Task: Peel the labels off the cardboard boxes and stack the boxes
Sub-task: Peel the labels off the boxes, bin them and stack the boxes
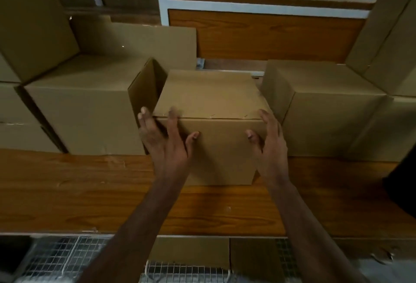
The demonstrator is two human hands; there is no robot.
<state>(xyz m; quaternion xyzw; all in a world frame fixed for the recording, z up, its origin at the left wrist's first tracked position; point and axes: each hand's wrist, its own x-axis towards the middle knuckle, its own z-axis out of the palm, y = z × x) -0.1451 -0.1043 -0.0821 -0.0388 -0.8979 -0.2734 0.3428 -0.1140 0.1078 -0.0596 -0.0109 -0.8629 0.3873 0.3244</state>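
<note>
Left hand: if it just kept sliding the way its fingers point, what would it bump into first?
Probably the raised side flap of the middle box, which the left hand already touches at the corner. The fingers point up and away, along that flap. Beyond it stands the large box on the left, though depth is unclear.

no readable text, plain cardboard boxes (216, 125)

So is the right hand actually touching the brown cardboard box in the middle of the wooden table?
Touching. The head view shows the right hand pressed flat against the brown cardboard box's right side, thumb on its front face.
</note>
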